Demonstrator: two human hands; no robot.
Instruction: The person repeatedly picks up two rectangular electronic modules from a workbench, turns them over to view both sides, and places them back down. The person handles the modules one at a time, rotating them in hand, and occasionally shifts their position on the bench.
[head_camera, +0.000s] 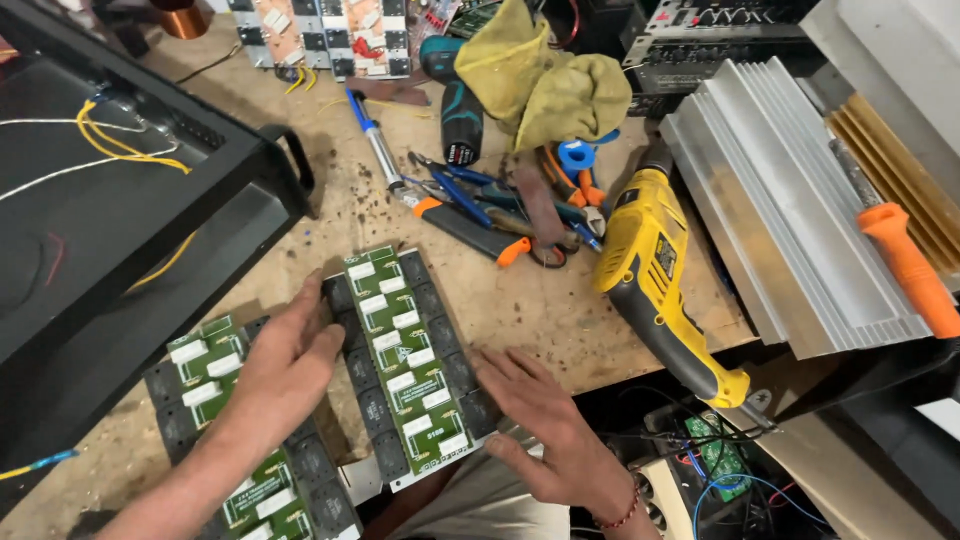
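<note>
Two bare hands lay flat over a pair of long green circuit boards at the lower middle of the frame. The left hand (285, 365) rested palm down with its fingers (300, 322) spread and gripping nothing, the fingertips touching the left edge of the right-hand circuit board (405, 360) while the wrist crossed the left-hand circuit board (215, 400) — that one ran off toward the lower left corner. The right hand (545, 425) sat just beside the right-hand board's lower right edge, its fingers (500, 372) also open and loose, a red bracelet (622, 515) at the wrist. Whether those fingertips actually touched the board, I could not tell from this angle.

Both boards carried rows of white blocks with dark square parts along each side, and both lay on the worn wooden desk (540, 310). Above them, in the upper middle, sat a heap of pliers and screwdrivers (500, 215) with a yellowish rag (545, 80) draped over a dark cordless driver (458, 105). A yellow power drill (655, 275) lay to the right of centre, and beyond it a ribbed aluminium heat sink (780, 200) with an orange-handled tool (905, 265) on top. A black metal chassis (120, 220) filled the left side — yellow and white wires inside it.
</note>
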